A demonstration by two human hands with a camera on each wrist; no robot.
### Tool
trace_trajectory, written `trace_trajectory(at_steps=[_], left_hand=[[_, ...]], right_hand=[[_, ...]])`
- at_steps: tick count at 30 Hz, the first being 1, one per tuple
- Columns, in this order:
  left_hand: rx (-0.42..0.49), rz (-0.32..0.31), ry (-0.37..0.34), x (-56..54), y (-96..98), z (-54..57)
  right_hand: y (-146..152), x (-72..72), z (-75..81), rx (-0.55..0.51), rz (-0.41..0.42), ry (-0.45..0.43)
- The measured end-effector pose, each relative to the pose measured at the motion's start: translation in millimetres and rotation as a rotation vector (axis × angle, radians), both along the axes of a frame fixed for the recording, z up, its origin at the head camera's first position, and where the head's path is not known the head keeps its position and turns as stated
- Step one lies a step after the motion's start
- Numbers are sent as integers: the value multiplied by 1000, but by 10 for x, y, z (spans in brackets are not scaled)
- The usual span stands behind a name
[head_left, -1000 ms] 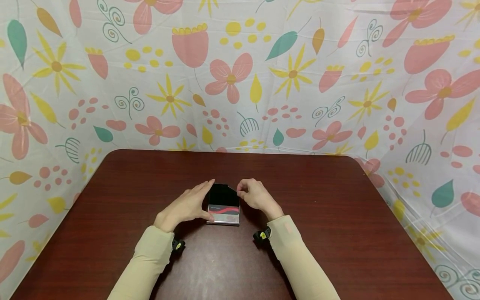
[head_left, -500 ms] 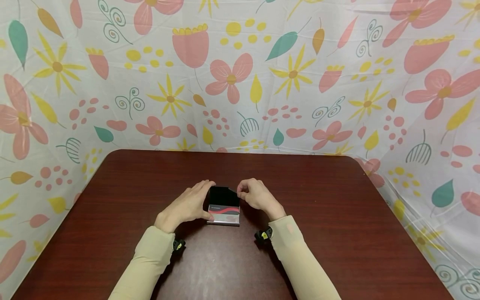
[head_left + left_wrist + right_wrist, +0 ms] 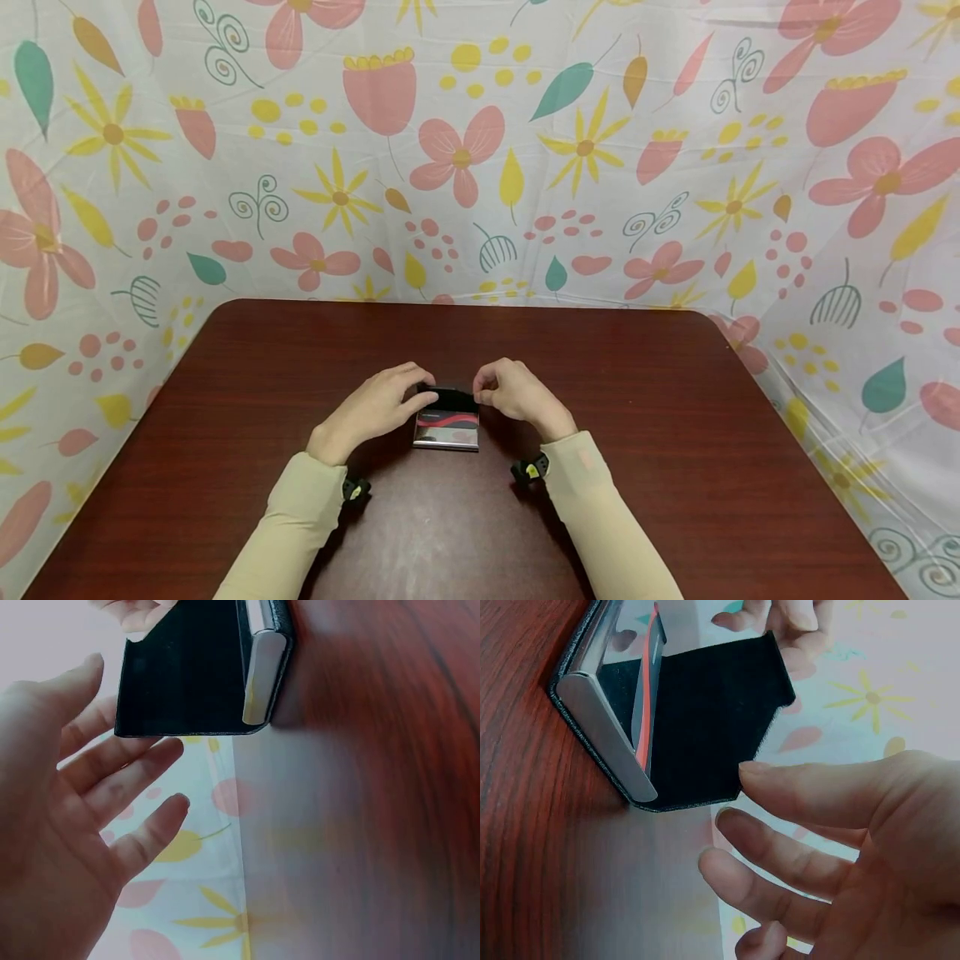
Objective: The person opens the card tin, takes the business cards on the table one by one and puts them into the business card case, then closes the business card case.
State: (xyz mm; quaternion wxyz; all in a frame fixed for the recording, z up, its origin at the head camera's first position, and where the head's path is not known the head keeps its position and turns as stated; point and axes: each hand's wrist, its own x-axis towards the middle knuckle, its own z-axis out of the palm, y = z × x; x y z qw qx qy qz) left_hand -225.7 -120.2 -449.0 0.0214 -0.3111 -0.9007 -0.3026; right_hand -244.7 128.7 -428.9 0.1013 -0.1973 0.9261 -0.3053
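On the table lies a business card holder [image 3: 457, 445] with a metal case and a black cover. In the head view its flap [image 3: 456, 400] stands raised at the back. A grey card [image 3: 448, 419] with a red wavy stripe sits inside, tilted up in the right wrist view. My left hand [image 3: 375, 404] is at the flap's left side, fingers behind it and thumb in front; the left wrist view shows the thumb apart from the flap [image 3: 184, 675]. My right hand [image 3: 517, 396] pinches the flap's right edge by its slanted corner, thumb tip on the black lining [image 3: 705, 720].
The dark red-brown wooden table [image 3: 637, 400] has rounded far corners. A white curtain [image 3: 480, 233] with a floral print hangs behind and beside it. Black wrist straps with cameras [image 3: 356, 490] sit at both cuffs.
The flap has swung from leaning back to more upright, towards the case. My left thumb has moved from the case's front left edge up to the flap; my right hand barely moved.
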Motion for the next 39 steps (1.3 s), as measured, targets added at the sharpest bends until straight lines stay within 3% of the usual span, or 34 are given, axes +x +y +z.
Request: trace_trajectory(at_steps=[5,9,15,21,27,35,39], left_hand=[[48,-54,21,-8,-5,20],[62,-82,-34,-11,-3,16],[49,-78,-145,-19,13,-23],[43,-91,-180,4,25,-20],[21,-112,-207,21,26,-24],[-21,-65,-266,77,10,-59],[-64,-64,-231,100,18,-72]], right_hand=[[11,14,8,-15,36,-45],[19,30,12,-17,43,-86],[17,61,-16,-26,37,-86],[15,103,-47,-28,51,-107],[23,139,-61,-12,111,-67],[28,165,-91,80,152,11],[26,203,-93,117,160,50]])
